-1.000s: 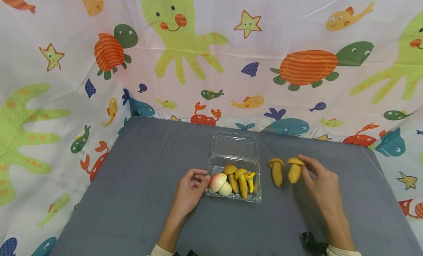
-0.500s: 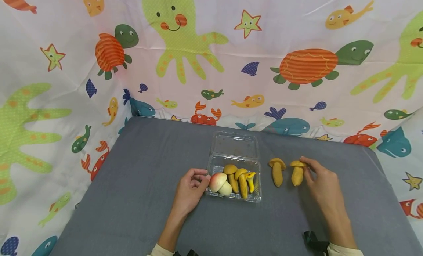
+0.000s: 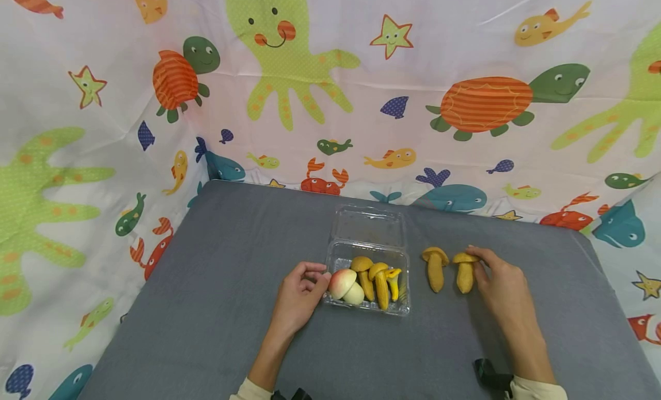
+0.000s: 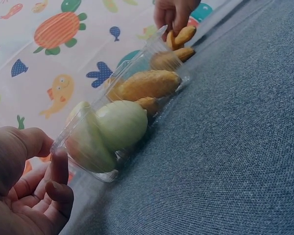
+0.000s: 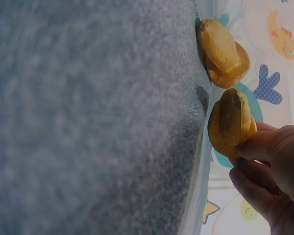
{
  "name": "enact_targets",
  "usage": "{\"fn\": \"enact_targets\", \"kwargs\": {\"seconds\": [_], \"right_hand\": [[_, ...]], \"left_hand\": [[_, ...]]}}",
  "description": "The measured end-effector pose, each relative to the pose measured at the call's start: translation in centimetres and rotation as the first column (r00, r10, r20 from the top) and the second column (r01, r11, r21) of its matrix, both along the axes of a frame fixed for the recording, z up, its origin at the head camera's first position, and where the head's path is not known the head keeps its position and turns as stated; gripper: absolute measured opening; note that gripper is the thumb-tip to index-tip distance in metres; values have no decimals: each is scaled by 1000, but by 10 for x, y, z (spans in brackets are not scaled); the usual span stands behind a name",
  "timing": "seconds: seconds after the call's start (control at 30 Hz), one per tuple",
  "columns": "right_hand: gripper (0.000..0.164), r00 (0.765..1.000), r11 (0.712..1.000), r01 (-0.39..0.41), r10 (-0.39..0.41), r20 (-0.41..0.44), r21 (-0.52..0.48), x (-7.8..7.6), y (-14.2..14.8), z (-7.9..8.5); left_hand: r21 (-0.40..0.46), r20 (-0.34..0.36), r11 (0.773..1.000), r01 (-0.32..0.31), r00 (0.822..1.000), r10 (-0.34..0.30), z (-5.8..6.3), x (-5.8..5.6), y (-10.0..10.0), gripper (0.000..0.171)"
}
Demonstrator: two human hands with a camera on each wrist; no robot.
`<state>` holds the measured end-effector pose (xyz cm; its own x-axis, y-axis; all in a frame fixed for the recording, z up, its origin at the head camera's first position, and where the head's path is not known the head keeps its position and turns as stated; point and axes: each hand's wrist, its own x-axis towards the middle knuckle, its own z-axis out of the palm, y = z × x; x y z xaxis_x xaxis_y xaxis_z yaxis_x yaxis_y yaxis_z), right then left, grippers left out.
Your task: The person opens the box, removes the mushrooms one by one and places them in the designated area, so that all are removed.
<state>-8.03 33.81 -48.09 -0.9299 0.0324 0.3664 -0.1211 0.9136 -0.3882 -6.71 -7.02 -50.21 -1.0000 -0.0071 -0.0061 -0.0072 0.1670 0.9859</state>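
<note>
While the right hand (image 3: pixel 503 288) pinches the cap of a yellow toy mushroom (image 3: pixel 465 271) lying on the grey table (image 3: pixel 217 296) right of centre in the frame, a second mushroom (image 3: pixel 434 267) lies just left of it. The left hand (image 3: pixel 298 294), fingers curled, grips the near-left corner of the open clear box (image 3: pixel 368 276) at centre, which holds a pale peach-coloured mushroom (image 3: pixel 345 286) and three more yellow ones.

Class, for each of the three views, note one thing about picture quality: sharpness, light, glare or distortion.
Head view: evenly lit and sharp, with faint glare on the clear plastic box and straight edges bowed by the wide lens. Left wrist view: dim, the left hand close to the lens and soft, the box sharper. Right wrist view: dark and turned sideways, the grey cloth blurred, the mushroom in the right hand fairly clear.
</note>
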Motion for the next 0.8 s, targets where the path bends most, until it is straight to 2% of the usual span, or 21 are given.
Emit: {"fn": "enact_targets", "kwargs": {"seconds": [0.27,0.8], "right_hand": [[35,1000,1000,-23,23,4,11,-2,1,-3],[34,1000,1000,-11,11,-4,18,1,1,0]], "left_hand": [[-1,0,1000,-3,1000,3,0,-1,0,19],[24,3,1000,-7,1000,7,3,1,1,20]]}}
